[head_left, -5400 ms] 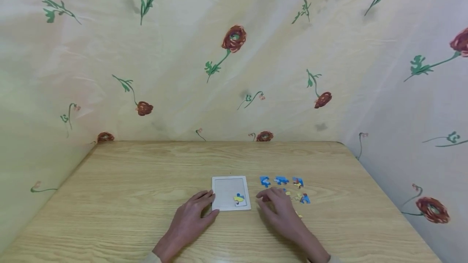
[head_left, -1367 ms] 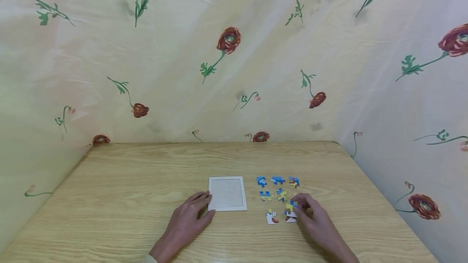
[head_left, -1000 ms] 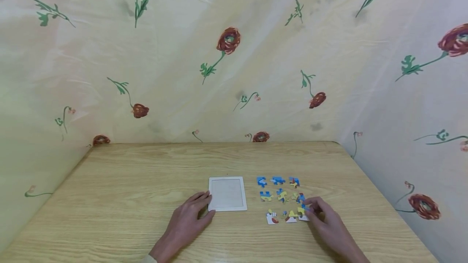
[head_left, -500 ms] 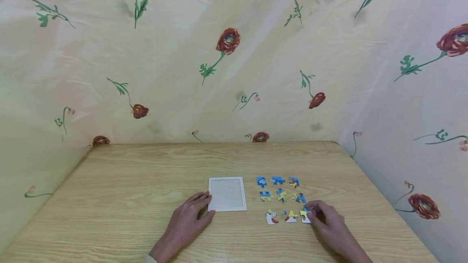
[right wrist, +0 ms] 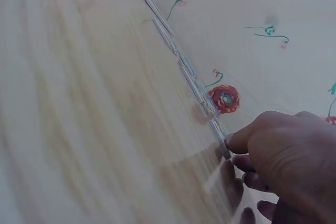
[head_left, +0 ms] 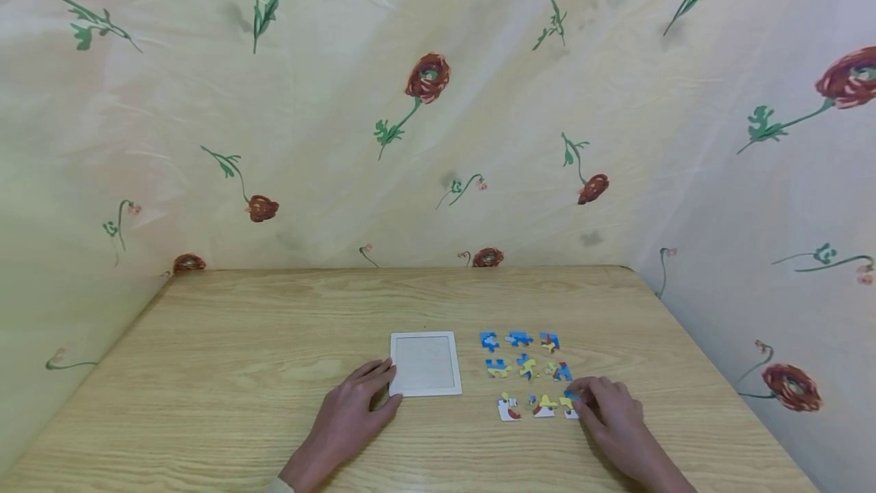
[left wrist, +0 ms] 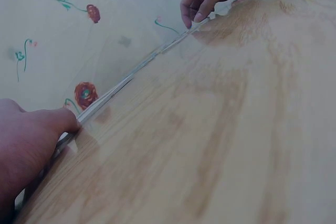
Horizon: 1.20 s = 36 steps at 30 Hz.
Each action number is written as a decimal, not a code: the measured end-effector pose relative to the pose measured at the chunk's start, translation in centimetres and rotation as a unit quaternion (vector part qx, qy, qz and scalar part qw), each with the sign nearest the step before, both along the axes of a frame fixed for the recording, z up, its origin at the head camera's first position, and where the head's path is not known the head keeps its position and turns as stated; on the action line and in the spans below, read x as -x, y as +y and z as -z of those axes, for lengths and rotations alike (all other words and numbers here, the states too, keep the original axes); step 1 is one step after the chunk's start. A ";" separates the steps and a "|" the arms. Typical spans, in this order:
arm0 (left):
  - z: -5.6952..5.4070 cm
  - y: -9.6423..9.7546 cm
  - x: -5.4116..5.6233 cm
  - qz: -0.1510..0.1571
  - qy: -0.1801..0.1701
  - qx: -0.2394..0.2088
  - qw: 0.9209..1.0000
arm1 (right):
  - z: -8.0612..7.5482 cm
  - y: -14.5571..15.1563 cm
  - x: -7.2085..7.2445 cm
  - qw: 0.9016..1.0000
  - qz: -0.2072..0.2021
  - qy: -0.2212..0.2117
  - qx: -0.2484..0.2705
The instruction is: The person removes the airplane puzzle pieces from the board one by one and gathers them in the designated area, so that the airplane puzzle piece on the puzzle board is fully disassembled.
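Observation:
A flat white puzzle tray [head_left: 424,335] with a raised rim lies on the table. My left hand [head_left: 352,405] rests at its left side, fingertips on the rim and thumb by the near left corner. To the right, my right hand [head_left: 609,405] pinches a blue, yellow and white jigsaw piece [head_left: 569,404] between thumb and fingers at the right end of the nearest row. The right wrist view shows that hand [right wrist: 286,163] low over the table, its thumb at the last piece [right wrist: 219,139]. In the left wrist view the left thumb [left wrist: 58,121] touches the tray edge.
Several more jigsaw pieces lie apart in rough rows right of the tray, among them a blue one [head_left: 518,338], a yellow and blue one [head_left: 498,368] and a white one [head_left: 509,408]. Floral cloth [head_left: 315,135] hangs around the wooden table [head_left: 274,310].
A piece lay in the tray at first; now the tray's floor is bare. My right hand has shifted right, sliding the jigsaw piece to the row's right end. The left hand has stayed at the tray.

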State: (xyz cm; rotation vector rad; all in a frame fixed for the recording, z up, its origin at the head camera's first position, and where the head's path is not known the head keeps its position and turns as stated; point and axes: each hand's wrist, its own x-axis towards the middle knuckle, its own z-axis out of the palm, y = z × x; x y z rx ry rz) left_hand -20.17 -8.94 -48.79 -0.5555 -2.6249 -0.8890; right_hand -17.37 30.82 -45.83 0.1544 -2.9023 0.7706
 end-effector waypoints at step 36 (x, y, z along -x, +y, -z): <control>0.0 0.1 -0.1 0.003 -0.004 0.000 1.000 | 0.2 0.2 -0.3 0.999 0.041 0.008 0.023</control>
